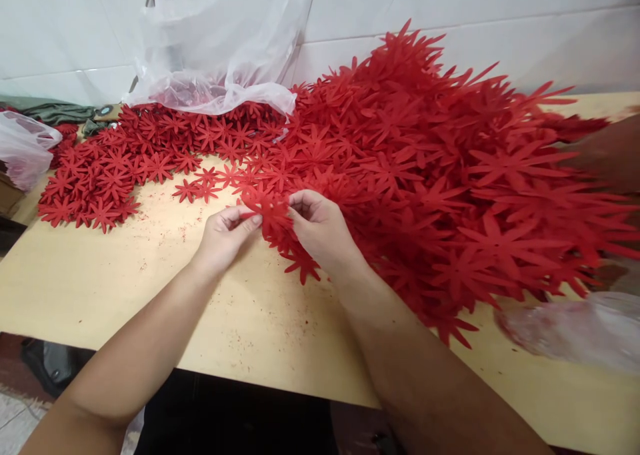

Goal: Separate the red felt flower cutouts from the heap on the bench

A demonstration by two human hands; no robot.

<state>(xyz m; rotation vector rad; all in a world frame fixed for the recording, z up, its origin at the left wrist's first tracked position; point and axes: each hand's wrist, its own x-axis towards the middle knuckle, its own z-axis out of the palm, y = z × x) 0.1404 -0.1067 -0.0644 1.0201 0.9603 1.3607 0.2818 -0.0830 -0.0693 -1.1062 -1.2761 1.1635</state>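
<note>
Between my two hands is a red petalled piece (273, 216), held up over the table near the left edge of a big heap. My left hand (227, 235) pinches its left side between thumb and forefinger. On its right side my right hand (317, 225) grips it with thumb and bent fingers. Whether it is one layer or several stacked together cannot be made out. The large heap of red flower-shaped pieces (400, 168) rises behind and to the right of my hands. A lower pile of similar red pieces (107, 175) lies at the left.
A white translucent plastic bag (215, 48) stands at the back against the tiled wall (450, 8). Another bag (25, 145) is at the far left, and a clear one (580, 328) lies at the right. Small red bits dot the wooden table (100, 285).
</note>
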